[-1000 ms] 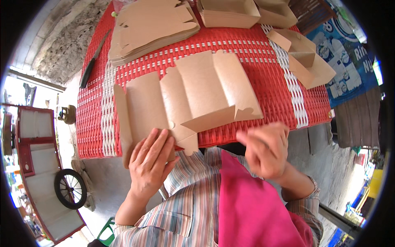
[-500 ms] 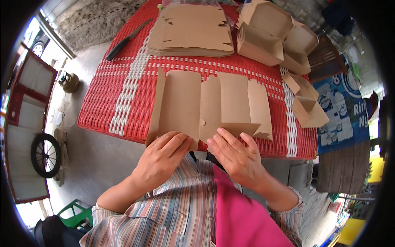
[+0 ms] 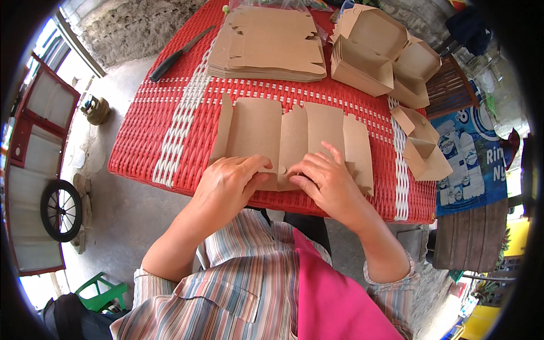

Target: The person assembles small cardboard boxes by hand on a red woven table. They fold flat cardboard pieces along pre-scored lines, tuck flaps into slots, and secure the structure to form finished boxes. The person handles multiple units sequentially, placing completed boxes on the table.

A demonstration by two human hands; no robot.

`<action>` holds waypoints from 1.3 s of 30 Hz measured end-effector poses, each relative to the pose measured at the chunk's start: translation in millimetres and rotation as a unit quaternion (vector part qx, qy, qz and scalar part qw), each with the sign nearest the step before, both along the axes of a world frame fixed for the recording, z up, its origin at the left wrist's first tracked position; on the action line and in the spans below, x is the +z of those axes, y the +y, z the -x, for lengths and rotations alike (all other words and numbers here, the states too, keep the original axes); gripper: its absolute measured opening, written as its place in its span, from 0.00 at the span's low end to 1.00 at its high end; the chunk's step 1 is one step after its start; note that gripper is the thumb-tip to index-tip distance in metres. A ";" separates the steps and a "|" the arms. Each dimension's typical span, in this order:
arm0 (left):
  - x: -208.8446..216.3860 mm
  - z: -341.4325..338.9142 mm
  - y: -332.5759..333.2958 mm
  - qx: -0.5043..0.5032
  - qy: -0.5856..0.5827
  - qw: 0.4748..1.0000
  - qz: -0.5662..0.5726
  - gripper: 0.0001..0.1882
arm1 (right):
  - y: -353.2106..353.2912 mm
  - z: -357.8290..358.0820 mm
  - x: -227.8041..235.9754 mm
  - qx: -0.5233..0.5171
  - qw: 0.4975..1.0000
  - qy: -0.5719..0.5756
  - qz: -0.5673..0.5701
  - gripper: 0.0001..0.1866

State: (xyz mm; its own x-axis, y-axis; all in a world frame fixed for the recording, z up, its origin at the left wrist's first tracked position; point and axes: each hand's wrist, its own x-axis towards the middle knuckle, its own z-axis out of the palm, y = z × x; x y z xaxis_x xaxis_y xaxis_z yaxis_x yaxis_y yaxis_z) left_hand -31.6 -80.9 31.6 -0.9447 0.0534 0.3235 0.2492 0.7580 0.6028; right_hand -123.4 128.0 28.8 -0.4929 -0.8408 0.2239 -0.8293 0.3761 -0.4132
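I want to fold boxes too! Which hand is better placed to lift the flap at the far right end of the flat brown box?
Probably the right hand. It rests on the flat cardboard box blank nearest that right end flap, while the left hand presses the near edge further left.

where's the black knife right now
In the head view the black knife lies at the far left corner of the red woven table, just left of the stack of flat cardboard blanks.

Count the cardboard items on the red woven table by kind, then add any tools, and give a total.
Flat box blank under both hands: 1
Stacks of flat blanks: 1
Groups of folded boxes, nested far right and near the right edge: 2
Knife: 1
Total: 5
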 end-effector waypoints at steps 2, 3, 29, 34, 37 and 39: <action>-1.8 2.6 2.2 0.013 0.002 1.000 0.012 0.08 | -7.9 -10.5 0.8 -0.045 0.997 0.051 0.040 0.08; -1.2 1.9 3.5 0.021 0.006 0.999 0.025 0.09 | -10.0 -15.6 0.3 -0.068 0.993 0.076 0.060 0.09; -22.1 -46.9 24.0 0.010 -0.004 0.983 0.182 0.35 | -1.9 -40.1 -9.4 -0.006 0.988 0.152 0.004 0.20; -22.8 -45.3 23.4 0.008 0.004 0.985 0.170 0.35 | -1.1 -42.3 -10.6 -0.020 0.990 0.143 0.000 0.21; -22.9 -47.5 22.1 0.002 -0.002 0.984 0.176 0.34 | 0.5 -44.6 -10.3 -0.023 0.993 0.112 0.004 0.22; -25.8 -47.4 22.4 0.002 0.009 0.979 0.206 0.34 | -0.3 -45.3 -9.4 -0.025 0.991 0.135 -0.006 0.22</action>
State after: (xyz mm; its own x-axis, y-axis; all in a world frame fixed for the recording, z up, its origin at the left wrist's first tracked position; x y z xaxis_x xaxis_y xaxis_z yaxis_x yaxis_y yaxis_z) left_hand 15.8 -58.6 5.8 -0.9396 0.1798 0.2911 0.2541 0.9365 0.2418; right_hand -78.1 127.6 19.4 -0.4571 -0.8208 0.3426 -0.8894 0.4226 -0.1742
